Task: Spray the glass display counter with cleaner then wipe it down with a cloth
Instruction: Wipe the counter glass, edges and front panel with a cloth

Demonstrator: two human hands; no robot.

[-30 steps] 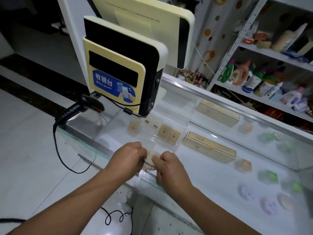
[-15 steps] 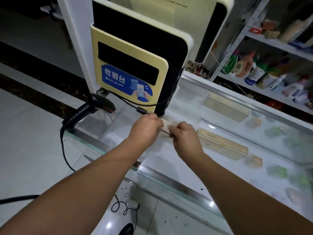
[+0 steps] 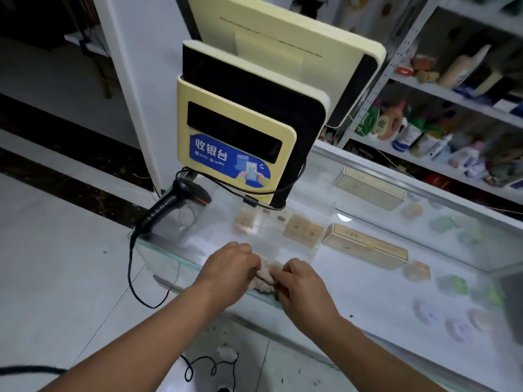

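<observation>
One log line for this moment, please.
phase: wipe | left hand: grips cloth | right hand: grips cloth | cloth: on glass counter, near front edge | barcode scanner: beside checkout terminal

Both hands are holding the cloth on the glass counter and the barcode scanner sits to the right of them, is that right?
Not quite. In the head view the barcode scanner sits to their left, not their right. The left hand and right hand do hold the cloth on the glass counter.

two hands (image 3: 229, 267) (image 3: 300, 281), one cloth (image 3: 264, 274), one scanner (image 3: 169, 205), two screens (image 3: 235, 131) (image 3: 297, 52), one counter (image 3: 353, 281)
</observation>
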